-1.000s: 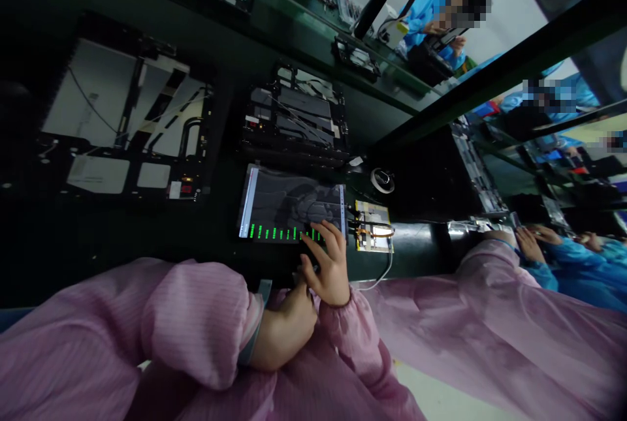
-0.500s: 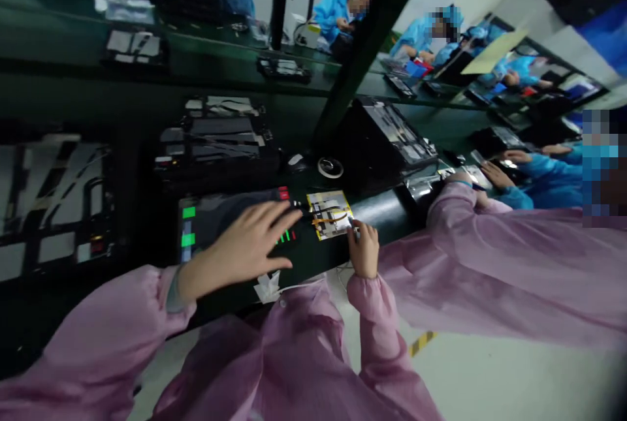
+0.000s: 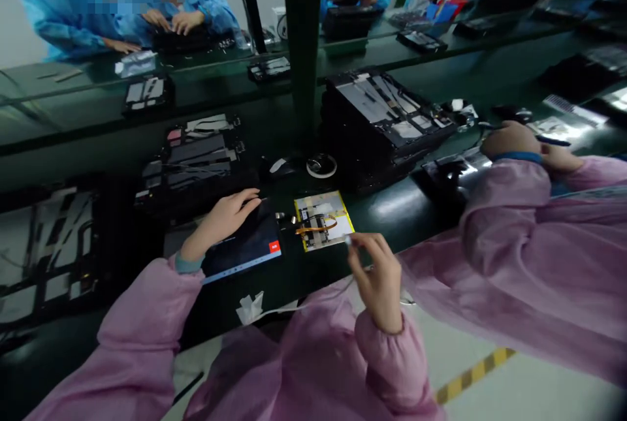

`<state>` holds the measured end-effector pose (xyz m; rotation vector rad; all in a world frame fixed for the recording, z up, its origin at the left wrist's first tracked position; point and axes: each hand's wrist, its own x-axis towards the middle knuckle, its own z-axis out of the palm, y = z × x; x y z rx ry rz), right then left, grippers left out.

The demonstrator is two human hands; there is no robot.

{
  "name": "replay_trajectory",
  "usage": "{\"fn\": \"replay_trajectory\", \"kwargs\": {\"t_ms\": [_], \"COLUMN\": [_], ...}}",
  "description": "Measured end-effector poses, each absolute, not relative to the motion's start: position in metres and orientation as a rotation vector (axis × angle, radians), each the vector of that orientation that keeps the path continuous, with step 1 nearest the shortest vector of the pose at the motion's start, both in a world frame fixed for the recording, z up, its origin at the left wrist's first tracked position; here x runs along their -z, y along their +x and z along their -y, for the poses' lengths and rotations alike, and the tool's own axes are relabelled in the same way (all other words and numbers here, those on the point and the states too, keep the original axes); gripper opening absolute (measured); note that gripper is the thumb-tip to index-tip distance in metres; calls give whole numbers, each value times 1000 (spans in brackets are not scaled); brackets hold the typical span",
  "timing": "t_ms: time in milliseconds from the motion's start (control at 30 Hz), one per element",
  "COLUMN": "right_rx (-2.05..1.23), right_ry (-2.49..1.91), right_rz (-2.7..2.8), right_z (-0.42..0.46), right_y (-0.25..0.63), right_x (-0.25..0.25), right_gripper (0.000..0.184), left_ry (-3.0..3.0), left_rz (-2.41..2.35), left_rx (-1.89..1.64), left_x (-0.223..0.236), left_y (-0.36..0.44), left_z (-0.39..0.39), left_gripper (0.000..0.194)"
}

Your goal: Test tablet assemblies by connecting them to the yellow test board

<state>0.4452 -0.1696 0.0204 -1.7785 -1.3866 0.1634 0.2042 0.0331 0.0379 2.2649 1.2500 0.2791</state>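
My left hand (image 3: pixel 223 218) lies over a dark tablet (image 3: pixel 245 245), fingers stretched out across its upper part. The lit screen shows a pale blue bar along the near edge and a red square at its right corner. My right hand (image 3: pixel 379 271) pinches the tip of a thin white cable (image 3: pixel 304 307), which trails left along the bench edge. Just beyond those fingers is a flat silver battery-like panel (image 3: pixel 337 228) with yellow edges. An orange ribbon cable (image 3: pixel 313 230) loops over it, and small connectors (image 3: pixel 287 217) sit between panel and tablet.
Stacks of opened tablet housings stand at the left (image 3: pixel 44 245), behind the tablet (image 3: pixel 191 160) and at the right (image 3: pixel 386 108). A tape roll (image 3: pixel 321 166) lies by the dark post (image 3: pixel 306 49). A co-worker's pink sleeve (image 3: pixel 509 199) is close on my right; people in blue work opposite.
My left hand has come down from above onto the tablet, whose screen changed from coloured blocks to a dark page. My right hand has lifted with the cable tip. The view has turned.
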Motion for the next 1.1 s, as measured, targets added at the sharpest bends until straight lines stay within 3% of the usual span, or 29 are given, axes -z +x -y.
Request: {"fn": "replay_trajectory", "kwargs": {"t_ms": [100, 267, 1100], "right_rx": [-184, -25, -439], "right_ry": [-1582, -1600, -1508], "right_rz": [1701, 2037, 2073], "right_z": [138, 80, 58], "right_y": [419, 406, 422], "right_x": [-32, -3, -3], "right_gripper": [26, 26, 19], "left_ry": [2215, 2176, 2216], "left_rz": [-1276, -1242, -1314], "left_rx": [-299, -296, -397], "left_x": [-39, -32, -28], "left_y": [206, 207, 211], "left_z": [-36, -44, -50], "left_gripper": [46, 45, 28]}}
